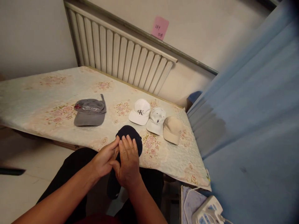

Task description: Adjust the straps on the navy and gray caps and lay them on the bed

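Observation:
A dark navy cap [131,131] is at the front edge of the bed, in front of my body. My left hand [105,157] grips its left side, with some fingers hidden beneath or behind it. Across its top lies my right hand [128,163], fingers stretched flat and side by side, thumb out toward the left hand. Much of the cap is covered by both hands. Beyond it are a white cap with black CK letters [139,115], a second white cap with a small dark emblem [157,122] and a beige cap [173,130], side by side. A grey cap [90,112] lies apart on the left.
The caps rest on a flowered bed cover [77,81]. A white radiator [121,53] lines the far wall, under a pink note [160,28]. Blue curtain [247,124] hangs at the right. A white power strip [207,213] with cords sits at the lower right.

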The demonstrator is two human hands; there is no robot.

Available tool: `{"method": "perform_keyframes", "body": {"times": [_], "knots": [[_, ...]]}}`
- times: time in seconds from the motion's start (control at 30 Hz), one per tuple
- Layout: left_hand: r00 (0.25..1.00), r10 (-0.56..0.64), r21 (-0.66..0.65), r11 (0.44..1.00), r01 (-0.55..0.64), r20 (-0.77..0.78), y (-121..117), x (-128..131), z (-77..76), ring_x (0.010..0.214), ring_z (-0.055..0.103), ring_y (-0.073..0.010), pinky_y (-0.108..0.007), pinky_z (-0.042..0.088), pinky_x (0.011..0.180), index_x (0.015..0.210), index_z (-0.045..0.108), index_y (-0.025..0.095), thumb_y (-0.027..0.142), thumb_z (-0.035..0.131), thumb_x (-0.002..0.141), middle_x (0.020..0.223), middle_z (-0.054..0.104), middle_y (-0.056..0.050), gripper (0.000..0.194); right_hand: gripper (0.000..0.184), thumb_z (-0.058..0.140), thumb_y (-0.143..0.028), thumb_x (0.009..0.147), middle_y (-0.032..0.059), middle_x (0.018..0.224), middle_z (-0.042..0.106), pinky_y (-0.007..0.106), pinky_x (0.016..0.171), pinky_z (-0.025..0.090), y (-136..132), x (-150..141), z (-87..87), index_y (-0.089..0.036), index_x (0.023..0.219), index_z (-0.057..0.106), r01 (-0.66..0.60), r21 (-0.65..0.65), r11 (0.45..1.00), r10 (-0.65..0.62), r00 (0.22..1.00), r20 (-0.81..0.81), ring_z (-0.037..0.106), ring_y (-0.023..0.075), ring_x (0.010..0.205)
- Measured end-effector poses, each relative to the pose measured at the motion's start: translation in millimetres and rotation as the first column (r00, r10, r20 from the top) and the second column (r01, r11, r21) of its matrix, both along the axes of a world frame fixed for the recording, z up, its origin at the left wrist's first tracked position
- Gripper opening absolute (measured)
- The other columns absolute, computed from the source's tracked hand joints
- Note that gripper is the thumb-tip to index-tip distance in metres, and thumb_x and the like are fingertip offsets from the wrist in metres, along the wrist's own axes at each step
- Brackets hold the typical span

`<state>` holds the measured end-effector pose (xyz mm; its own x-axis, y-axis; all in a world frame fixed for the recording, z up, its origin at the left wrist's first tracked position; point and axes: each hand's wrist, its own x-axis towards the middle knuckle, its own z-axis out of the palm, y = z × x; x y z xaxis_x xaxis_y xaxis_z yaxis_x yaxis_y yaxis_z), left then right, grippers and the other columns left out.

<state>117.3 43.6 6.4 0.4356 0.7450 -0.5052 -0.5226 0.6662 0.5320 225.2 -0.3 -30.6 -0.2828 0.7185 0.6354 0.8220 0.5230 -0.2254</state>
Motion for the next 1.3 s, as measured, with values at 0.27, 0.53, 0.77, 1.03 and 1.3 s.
{"method": "perform_keyframes", "body": {"times": [0.27, 0.53, 0.77, 1.03, 1.3], "knots": [[1.0, 0.026, 0.001, 1.0, -0.026, 0.001, 2.0, 2.1, -3.2, 0.094, 0.069, -0.0194, -0.027, 0.048, 0.092, 0.118, 0.063, 0.014, 0.038, 0.048, 0.094, 0.094, 0.075, -0.007, 0.037, 0.056, 0.034, -0.043, 0.097, 0.0171, 0.147, 0.042, 0.055, 0.116, 0.024, 3.3, 4.3, -1.3, -0.004, 0.139, 0.038, -0.025, -0.007, 1.0, 0.025, 1.0, 0.006, 0.02, 0.0272, 0.145], [0.995, 0.093, -0.038, 0.995, -0.092, 0.03, 1.6, -7.5, -5.0, 0.098, 0.068, -0.0198, -0.028, 0.045, 0.096, 0.106, 0.067, 0.016, 0.037, 0.052, 0.093, 0.091, 0.075, -0.006, 0.029, 0.059, 0.033, -0.045, 0.098, 0.0172, 0.147, 0.042, 0.054, 0.117, 0.023, 6.6, -5.2, 0.2, -0.004, 0.139, 0.038, -0.048, -0.022, 0.999, 0.048, 0.998, 0.036, 0.02, 0.0272, 0.145], [0.993, 0.113, 0.004, 0.994, -0.113, 0.04, -3.0, -13.4, -3.4, 0.104, 0.066, -0.0181, -0.026, 0.043, 0.099, 0.101, 0.068, 0.017, 0.031, 0.052, 0.093, 0.098, 0.074, -0.006, 0.023, 0.059, 0.036, -0.044, 0.096, 0.0188, 0.144, 0.045, 0.053, 0.116, 0.026, 7.7, -11.2, 0.0, -0.003, 0.139, 0.038, -0.041, 0.021, 0.999, 0.04, 0.998, 0.041, 0.022, 0.0268, 0.145], [0.986, 0.166, 0.049, 0.985, -0.165, -0.026, -8.4, -17.7, -5.2, 0.121, 0.055, -0.017, -0.024, 0.033, 0.109, 0.096, 0.07, 0.019, 0.029, 0.061, 0.088, 0.108, 0.072, -0.004, 0.016, 0.057, 0.037, -0.042, 0.097, 0.021, 0.144, 0.044, 0.056, 0.114, 0.027, 10.9, -8.5, 0.9, -0.004, 0.139, 0.038, 0.047, 0.024, 0.999, -0.048, 0.998, 0.035, 0.023, 0.027, 0.144], [0.99, 0.132, 0.045, 0.99, -0.134, 0.05, -13.1, -27.0, -1.5, 0.13, 0.046, -0.0153, -0.021, 0.024, 0.113, 0.109, 0.067, 0.018, 0.029, 0.06, 0.088, 0.119, 0.068, -0.004, 0.024, 0.059, 0.036, -0.042, 0.097, 0.0218, 0.145, 0.042, 0.058, 0.113, 0.027, 0.9, -16.8, 0.0, -0.004, 0.142, 0.032, 0.09, 0.03, 0.995, -0.09, 0.996, 0.005, 0.021, 0.0271, 0.145]]}}
